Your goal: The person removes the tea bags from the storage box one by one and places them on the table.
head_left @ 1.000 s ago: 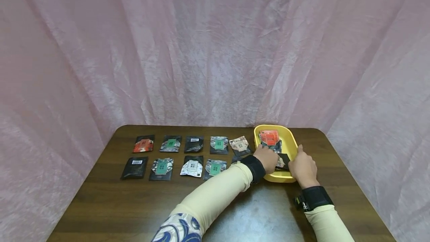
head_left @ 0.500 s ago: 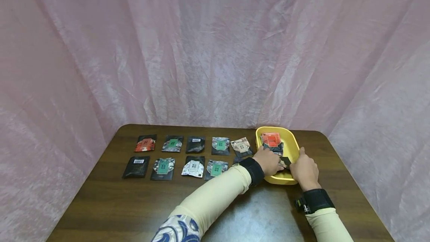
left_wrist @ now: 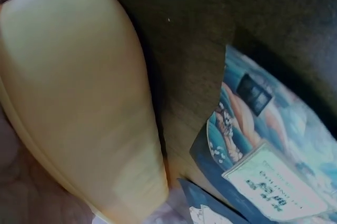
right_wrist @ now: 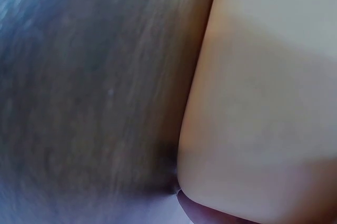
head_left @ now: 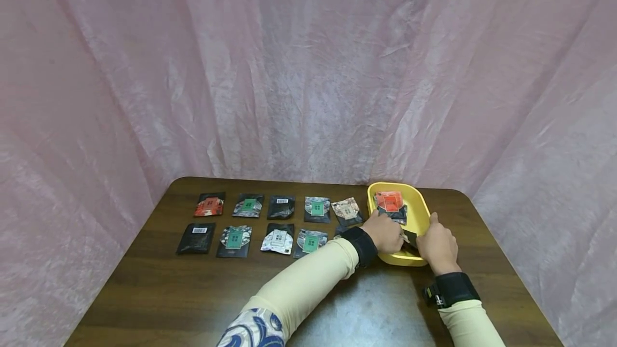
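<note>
In the head view, a small dark foil packet point(head_left: 411, 242) with a pale patch stands tilted over the near end of the yellow basket point(head_left: 401, 262). My left hand point(head_left: 384, 233) pinches its left end, reaching in over the basket's left rim. At its other end my right hand point(head_left: 437, 244) grips it by the right rim; most of these fingertips are hidden. Farther back in the basket lies a red-and-black packet point(head_left: 389, 201). The left wrist view shows the basket's outer wall point(left_wrist: 79, 87) and a patterned packet point(left_wrist: 263, 145) with a white label beside it.
Two rows of flat packets lie on the brown table point(head_left: 159, 293) left of the basket, among them a red one point(head_left: 209, 204), a plain black one point(head_left: 195, 238) and a cream one point(head_left: 347, 210). My left forearm crosses before them. A pink curtain point(head_left: 308, 68) hangs behind.
The packet between my hands has gone from lying flatter, its face showing, to tilted and more edge-on. My left hand has shifted slightly right and down; my right hand hardly moves.
</note>
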